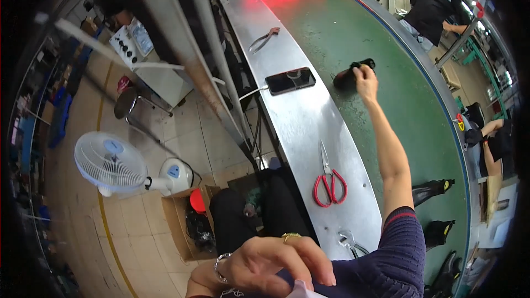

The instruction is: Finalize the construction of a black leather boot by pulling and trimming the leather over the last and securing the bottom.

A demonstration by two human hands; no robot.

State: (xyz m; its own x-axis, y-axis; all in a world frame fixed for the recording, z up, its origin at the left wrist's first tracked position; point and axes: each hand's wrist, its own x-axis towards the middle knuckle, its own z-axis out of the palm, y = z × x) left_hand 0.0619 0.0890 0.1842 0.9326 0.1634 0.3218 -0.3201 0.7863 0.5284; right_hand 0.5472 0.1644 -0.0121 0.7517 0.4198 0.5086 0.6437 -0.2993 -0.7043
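My right hand (366, 81) stretches out over the green conveyor belt, its fingers pinching the top edge of a dark shoe (345, 80). That shoe leans on or just above the belt; which of the two I cannot tell. Close to me, at the lower edge, my left hand (279, 262) is curled, with a ring and a bracelet on it. A white scrap (303, 290) shows under its fingers, mostly cut off by the picture's edge. On the metal ledge between lie red-handled scissors (329, 179), blades pointing away.
A charging phone (290, 81), pincers (265, 40) and more pliers (351, 243) lie on the ledge. Black shoes (438, 234) line the belt's right side. Left stand metal posts (204, 77), a fan (110, 160) and a cardboard box (179, 226). Co-workers (433, 5) sit across the belt.
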